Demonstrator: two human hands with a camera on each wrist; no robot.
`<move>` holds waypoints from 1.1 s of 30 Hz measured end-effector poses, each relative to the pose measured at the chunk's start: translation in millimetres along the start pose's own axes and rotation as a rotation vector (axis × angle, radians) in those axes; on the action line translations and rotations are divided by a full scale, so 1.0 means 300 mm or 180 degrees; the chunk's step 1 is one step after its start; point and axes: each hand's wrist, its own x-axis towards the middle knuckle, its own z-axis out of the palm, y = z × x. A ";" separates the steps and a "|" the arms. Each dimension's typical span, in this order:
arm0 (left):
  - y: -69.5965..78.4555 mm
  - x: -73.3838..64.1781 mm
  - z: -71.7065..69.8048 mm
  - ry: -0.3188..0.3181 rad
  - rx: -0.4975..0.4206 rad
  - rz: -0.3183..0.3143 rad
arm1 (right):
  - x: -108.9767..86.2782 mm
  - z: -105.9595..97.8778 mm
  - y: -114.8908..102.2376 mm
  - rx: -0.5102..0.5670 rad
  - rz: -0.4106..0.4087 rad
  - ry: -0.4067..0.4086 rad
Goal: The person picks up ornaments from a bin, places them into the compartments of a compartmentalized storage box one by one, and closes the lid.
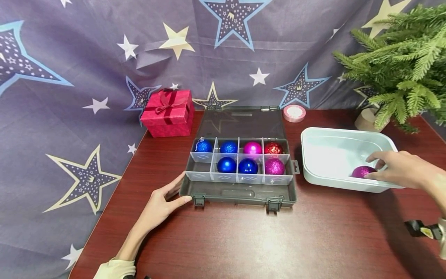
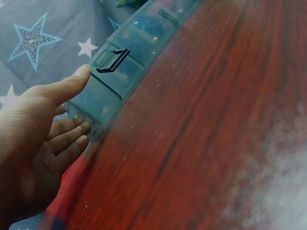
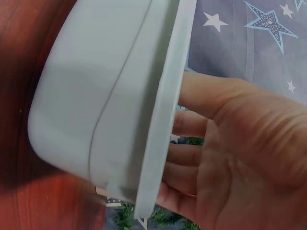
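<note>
A translucent dark organizer case (image 1: pixel 237 192) lies with its lid raised at the back. Blue, pink, red and purple baubles sit in its compartments, including a glittery purple bauble (image 1: pixel 275 166) at the front right; the front-left compartment holds none. My left hand (image 1: pixel 161 205) rests against the case's front-left corner, thumb at the front edge and fingers along the side. Inside the pale plastic tub (image 1: pixel 334 183), my right hand (image 1: pixel 397 166) holds another glittery purple bauble (image 1: pixel 362 171) between thumb and fingers. In the right wrist view the tub wall hides the fingertips and that bauble.
A red gift box (image 1: pixel 168 116) with a bow stands at the back left. Behind the case lies a pink ribbon roll (image 1: pixel 294 113). A small artificial fir tree (image 1: pixel 400 69) leans over the back right, beyond the tub. Star-patterned cloth (image 1: pixel 104 69) hangs behind the table.
</note>
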 end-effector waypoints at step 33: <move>-0.012 0.001 0.000 0.0008 0.0026 0.0049 | 0.049 0.061 -0.047 0.0757 -0.0684 0.1103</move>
